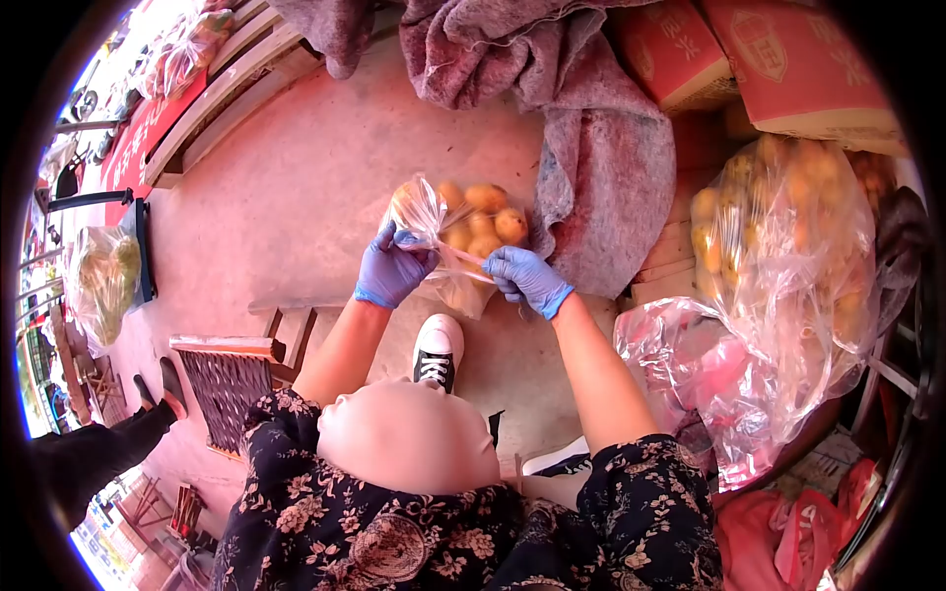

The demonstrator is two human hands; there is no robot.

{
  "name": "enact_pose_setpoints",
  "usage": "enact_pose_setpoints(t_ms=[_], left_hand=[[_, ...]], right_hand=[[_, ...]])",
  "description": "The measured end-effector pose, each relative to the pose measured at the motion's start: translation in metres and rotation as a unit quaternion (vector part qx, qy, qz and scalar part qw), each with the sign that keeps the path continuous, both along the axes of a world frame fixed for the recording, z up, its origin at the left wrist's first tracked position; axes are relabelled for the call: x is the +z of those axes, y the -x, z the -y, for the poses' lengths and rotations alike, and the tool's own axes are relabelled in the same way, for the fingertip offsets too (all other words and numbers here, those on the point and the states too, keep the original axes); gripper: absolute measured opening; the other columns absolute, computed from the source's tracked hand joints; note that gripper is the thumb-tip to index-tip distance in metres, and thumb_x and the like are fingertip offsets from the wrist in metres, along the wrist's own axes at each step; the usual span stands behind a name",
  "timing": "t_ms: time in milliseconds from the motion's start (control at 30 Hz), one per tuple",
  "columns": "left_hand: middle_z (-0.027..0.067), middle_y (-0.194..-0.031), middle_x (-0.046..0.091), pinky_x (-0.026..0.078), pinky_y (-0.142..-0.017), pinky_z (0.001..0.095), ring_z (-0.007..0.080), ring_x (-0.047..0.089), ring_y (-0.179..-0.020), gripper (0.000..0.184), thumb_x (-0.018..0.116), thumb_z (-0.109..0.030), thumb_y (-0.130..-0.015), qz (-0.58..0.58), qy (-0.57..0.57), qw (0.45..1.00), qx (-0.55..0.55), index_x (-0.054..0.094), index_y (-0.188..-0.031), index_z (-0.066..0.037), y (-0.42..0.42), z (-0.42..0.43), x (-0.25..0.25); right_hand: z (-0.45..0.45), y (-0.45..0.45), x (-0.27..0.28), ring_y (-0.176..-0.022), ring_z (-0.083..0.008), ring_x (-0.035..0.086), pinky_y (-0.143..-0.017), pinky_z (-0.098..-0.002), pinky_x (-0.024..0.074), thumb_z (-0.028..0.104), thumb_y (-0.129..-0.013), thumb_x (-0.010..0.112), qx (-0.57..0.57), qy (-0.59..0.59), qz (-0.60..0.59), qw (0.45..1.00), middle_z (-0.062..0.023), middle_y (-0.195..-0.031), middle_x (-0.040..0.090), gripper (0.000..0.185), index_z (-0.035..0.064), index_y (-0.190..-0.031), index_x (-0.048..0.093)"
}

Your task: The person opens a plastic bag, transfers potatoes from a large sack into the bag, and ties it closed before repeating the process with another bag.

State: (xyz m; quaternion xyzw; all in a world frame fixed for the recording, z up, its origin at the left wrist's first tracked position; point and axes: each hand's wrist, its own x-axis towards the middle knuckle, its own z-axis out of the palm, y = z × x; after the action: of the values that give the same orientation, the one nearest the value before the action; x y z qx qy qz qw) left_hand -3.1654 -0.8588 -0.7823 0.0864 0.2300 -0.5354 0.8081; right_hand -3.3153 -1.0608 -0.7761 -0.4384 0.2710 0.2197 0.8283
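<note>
A clear plastic bag (471,297) of round yellow-orange fruit (483,225) hangs or rests in front of me; I cannot tell which. My left hand (393,268), in a blue glove, is closed around the gathered plastic at the bag's left side. On the right side, my right hand (530,280), gloved in blue too, pinches a pale strip of plastic that runs across from the left hand. Whether this strip is part of the bag or a separate tie, I cannot make out. Fruit shows through the plastic just above and between both hands.
A large clear bag (788,227) of similar fruit stands at right, below red cartons (803,59). Grey cloth (606,187) drapes down beside the small bag. A low wooden stool (232,384) is left of me. Another person's legs (108,458) show at far left.
</note>
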Motion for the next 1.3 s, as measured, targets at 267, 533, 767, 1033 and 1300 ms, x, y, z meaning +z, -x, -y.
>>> enact_pose_setpoints(t_ms=[267,533,767,1033,1300], left_hand=[[-0.0023,-0.050,0.041,0.040,-0.068,0.0324,0.0138,0.047,-0.057,0.026,0.049,-0.016,-0.082,0.068,-0.231,0.970,0.023,0.043,-0.057,-0.015,0.008,0.024,0.048],[-0.0028,-0.050,0.036,0.035,-0.053,0.0286,0.0108,0.040,-0.054,0.030,0.040,-0.022,-0.082,0.045,-0.247,0.968,-0.022,0.035,-0.053,-0.018,0.004,-0.016,0.013],[-0.0002,-0.076,0.056,0.032,-0.045,0.0157,0.0050,0.050,-0.063,0.066,0.049,-0.007,-0.075,0.328,-0.175,0.874,-0.314,0.031,-0.138,-0.013,0.009,-0.001,0.068],[-0.0016,-0.082,0.059,0.045,-0.055,0.0191,0.0043,0.054,-0.070,0.038,0.061,-0.008,-0.078,0.549,-0.334,0.602,-0.475,0.055,-0.115,-0.013,0.025,0.030,0.069],[0.0053,-0.090,0.060,0.047,-0.079,0.0329,0.0179,0.056,-0.086,0.012,0.061,-0.018,-0.081,0.106,-0.227,0.968,0.004,0.057,-0.087,-0.008,0.000,-0.017,0.006]], right_hand=[[0.013,-0.028,-0.002,-0.041,-0.0150,0.045,-0.038,-0.0307,0.0387,0.023,-0.076,0.060,-0.096,0.109,-0.095,0.985,-0.0024,-0.051,0.048,0.019,0.0061,-0.068,0.058],[0.005,-0.019,-0.031,-0.036,-0.0135,0.037,-0.035,-0.0306,0.0341,0.017,-0.078,0.050,-0.260,-0.051,-0.181,0.947,0.0021,-0.046,0.037,0.012,0.0111,-0.068,0.050],[0.004,-0.013,0.037,-0.045,-0.0159,0.051,-0.045,-0.0347,0.0475,0.024,-0.089,0.041,-0.047,-0.294,-0.082,0.951,-0.0030,-0.052,0.050,0.033,0.0004,-0.107,0.056],[-0.037,-0.016,0.023,-0.047,-0.0124,0.052,-0.041,-0.0278,0.0458,0.028,-0.088,0.053,0.021,-0.209,0.005,0.978,0.0004,-0.062,0.053,0.025,0.0095,-0.105,0.055],[0.005,-0.016,0.000,-0.067,-0.0193,0.061,-0.057,-0.0313,0.0519,0.026,-0.083,0.060,-0.161,-0.021,-0.096,0.982,-0.0079,-0.085,0.062,0.025,0.0050,-0.096,0.061]])
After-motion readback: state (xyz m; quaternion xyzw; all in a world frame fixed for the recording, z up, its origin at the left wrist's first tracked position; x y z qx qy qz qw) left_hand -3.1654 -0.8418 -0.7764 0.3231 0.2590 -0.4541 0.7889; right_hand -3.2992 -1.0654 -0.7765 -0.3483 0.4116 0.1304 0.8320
